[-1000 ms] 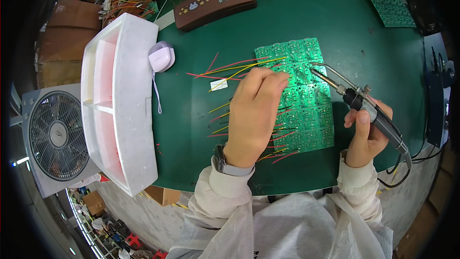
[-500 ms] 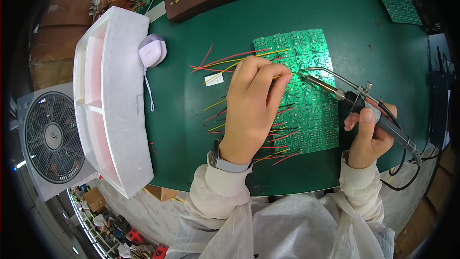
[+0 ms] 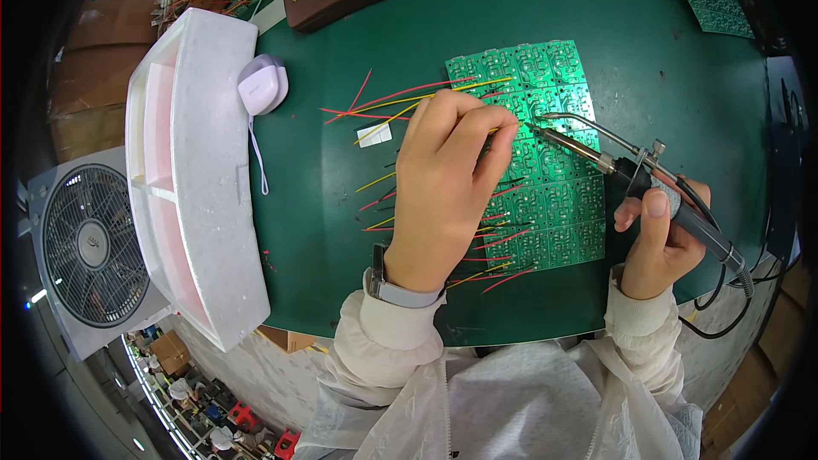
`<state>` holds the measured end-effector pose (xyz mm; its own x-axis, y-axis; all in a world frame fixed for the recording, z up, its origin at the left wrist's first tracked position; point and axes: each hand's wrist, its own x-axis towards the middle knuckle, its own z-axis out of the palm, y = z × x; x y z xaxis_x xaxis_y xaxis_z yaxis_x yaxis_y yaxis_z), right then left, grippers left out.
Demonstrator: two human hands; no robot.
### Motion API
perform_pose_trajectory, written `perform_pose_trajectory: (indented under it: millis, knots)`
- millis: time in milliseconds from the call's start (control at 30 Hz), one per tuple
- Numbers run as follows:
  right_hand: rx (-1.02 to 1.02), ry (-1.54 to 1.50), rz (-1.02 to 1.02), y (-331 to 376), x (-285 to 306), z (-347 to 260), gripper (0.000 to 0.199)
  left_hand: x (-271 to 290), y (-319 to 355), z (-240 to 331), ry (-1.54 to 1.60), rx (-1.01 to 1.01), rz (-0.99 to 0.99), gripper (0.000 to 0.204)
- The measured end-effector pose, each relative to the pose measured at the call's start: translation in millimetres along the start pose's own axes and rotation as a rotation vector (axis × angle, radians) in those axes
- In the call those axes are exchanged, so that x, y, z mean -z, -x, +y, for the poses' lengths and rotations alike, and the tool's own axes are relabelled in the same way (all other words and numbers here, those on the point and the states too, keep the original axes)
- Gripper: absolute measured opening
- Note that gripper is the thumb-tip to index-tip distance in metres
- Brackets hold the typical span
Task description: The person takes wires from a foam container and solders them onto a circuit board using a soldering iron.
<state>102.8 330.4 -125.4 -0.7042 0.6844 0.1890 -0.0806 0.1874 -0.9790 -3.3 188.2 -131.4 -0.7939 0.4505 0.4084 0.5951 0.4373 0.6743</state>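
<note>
Grey-handled soldering iron (image 3: 631,175) had shifted left, right hand (image 3: 656,243) curled round it; left hand (image 3: 443,179) pinched thin yellow wire (image 3: 493,129) over green rectangular circuit panel (image 3: 554,200). Bare green tabletop (image 3: 652,60) lay rightward; tip contact unclear.

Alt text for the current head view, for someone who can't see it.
A person's right hand holds a soldering iron with its tip at a green circuit-board panel, while the left hand pinches a yellow wire near the tip. More wires lie leftward, toward a white foam box.
</note>
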Motion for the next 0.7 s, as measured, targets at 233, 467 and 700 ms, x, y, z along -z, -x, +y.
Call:
perform_pose_trajectory:
  millis: [233, 467, 700]
  knots:
    - [-0.004, 0.02, 0.006, 0.6, 0.2, -0.1, 0.022, 1.0, 0.8, -1.1, -0.023, 0.0, -0.007, 0.011]
    - [0.007, 0.015, 0.0, 0.7, 0.8, 0.6, 0.023, 1.3, 0.9, 0.3, -0.034, 0.01, -0.007, 0.011]
    - [0.116, 0.061, -0.03, -0.2, 3.4, 4.6, 0.025, -0.3, 0.2, -1.8, -0.045, -0.046, 0.015, 0.012]
